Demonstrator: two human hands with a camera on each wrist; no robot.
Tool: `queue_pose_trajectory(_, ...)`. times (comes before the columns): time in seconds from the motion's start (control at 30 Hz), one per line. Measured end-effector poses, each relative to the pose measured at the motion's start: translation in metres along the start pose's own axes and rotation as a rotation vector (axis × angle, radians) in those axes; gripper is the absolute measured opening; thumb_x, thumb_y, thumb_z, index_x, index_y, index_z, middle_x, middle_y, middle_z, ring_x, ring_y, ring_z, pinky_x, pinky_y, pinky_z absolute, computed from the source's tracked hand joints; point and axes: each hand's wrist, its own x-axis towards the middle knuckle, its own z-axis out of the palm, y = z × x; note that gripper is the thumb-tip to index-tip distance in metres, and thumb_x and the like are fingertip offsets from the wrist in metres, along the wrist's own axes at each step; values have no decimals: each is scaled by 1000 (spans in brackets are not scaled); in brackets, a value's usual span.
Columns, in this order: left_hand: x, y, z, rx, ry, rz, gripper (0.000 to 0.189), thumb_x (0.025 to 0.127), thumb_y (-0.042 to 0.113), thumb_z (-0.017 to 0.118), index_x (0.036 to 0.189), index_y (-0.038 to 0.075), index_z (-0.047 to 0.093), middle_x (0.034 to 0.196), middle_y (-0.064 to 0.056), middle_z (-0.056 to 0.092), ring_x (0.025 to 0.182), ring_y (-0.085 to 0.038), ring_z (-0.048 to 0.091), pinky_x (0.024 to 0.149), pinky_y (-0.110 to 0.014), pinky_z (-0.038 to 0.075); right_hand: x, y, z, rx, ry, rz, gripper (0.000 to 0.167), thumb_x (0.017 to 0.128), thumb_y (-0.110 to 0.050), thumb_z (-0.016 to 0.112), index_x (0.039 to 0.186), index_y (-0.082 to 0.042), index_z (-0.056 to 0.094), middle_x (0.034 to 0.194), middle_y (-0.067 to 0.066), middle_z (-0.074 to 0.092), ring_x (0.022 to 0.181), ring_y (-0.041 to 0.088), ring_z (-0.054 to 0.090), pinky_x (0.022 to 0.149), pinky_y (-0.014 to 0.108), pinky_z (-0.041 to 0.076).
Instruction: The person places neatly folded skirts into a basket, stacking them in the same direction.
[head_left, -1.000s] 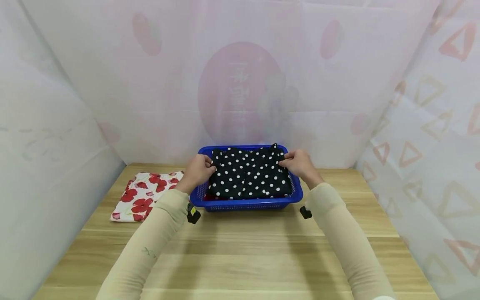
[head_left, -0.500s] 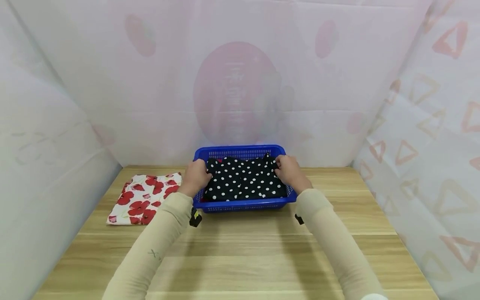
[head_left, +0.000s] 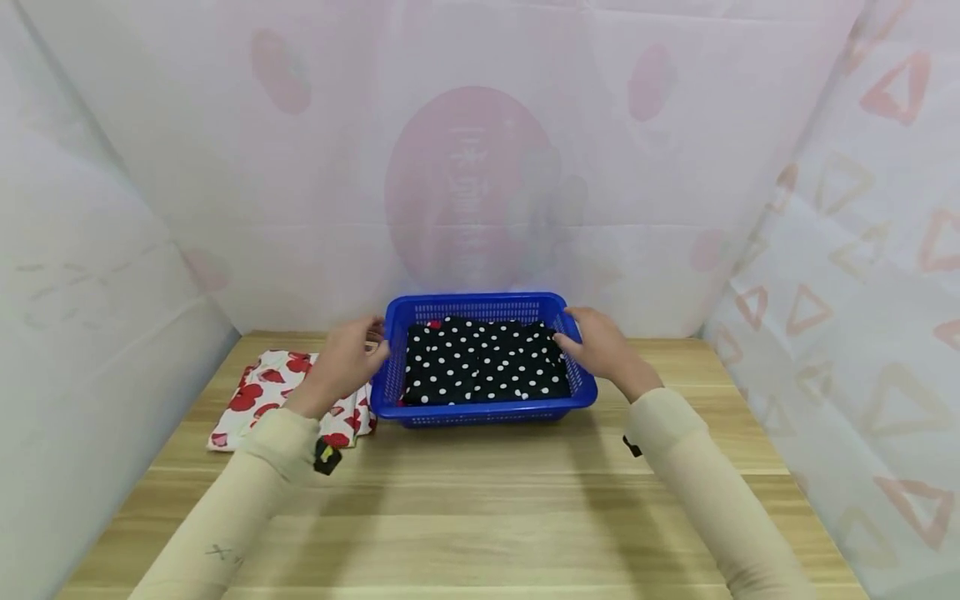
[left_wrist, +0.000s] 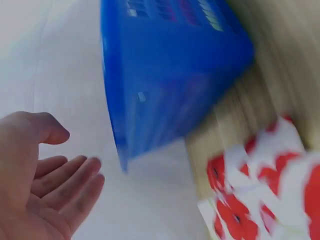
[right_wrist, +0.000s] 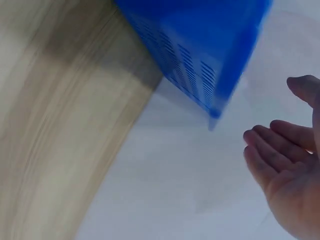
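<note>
A black cloth with white polka dots [head_left: 487, 362] lies folded flat inside a blue plastic basket [head_left: 480, 411]. Beside the basket's left rim is my left hand [head_left: 347, 358], its fingers loosely bent and holding nothing; in the left wrist view a gap shows between that hand [left_wrist: 55, 185] and the basket wall [left_wrist: 165, 75]. My right hand [head_left: 603, 343] is at the basket's right rim, fingers extended, thumb toward the cloth. The right wrist view has this hand [right_wrist: 290, 165] apart from the basket [right_wrist: 200, 40], with nothing in its grasp.
A folded white cloth with red flowers [head_left: 258, 400] lies left of the basket, partly hidden behind my left arm. Something red [head_left: 434, 324] peeks out at the black cloth's back left. The wooden table [head_left: 480, 508] meets pale printed sheets behind and at both sides.
Both hands have let go of the polka-dot cloth, which now lies lower and flatter in the basket. My left hand has moved out to the left, the right hand slightly to the right.
</note>
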Motion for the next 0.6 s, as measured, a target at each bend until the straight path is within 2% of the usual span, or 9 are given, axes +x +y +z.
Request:
queue_pose_trajectory(0.17,-26,-34,-20,153,-55,-81,65,104,25,61,157,-6,39,156,-33,47,144,-52,46,117,-69,40,-12,-1,-9,-13,-17,-14,78,108,-40,58,163,6,28,167,29,35,156,48,33,130,61,27)
queue_pose_trajectory(0.27,-40,-57,-27,247,-107,-121,79,104,36,62,162,-5,29,166,-34,31,151,-56,33,121,-73,31,-21,0,-9,-39,-55,-20,91,107,-55,54,168,1,15,174,26,20,161,46,22,132,61,20)
queue_pose_trajectory(0.4,-55,-85,-29,336,-146,-136,95,100,50,65,164,-5,21,168,-36,23,150,-60,28,121,-76,26,-32,-1,0,-92,-107,-29,103,102,-74,44,169,-5,8,178,20,7,165,41,11,134,59,15)
queue_pose_trajectory(0.5,-64,-100,-26,386,-174,-150,106,97,61,63,166,-4,15,168,-38,19,148,-64,27,121,-79,24,-37,-2,11,-118,-121,-42,107,100,-78,41,169,-4,9,178,18,7,166,40,9,134,58,13)
queue_pose_trajectory(0.6,-71,-109,-21,422,-206,-178,114,95,72,59,167,-2,10,168,-40,14,147,-68,24,119,-81,23,-40,-1,22,-139,-123,-52,108,100,-79,42,168,-2,10,178,19,8,166,39,9,135,58,12)
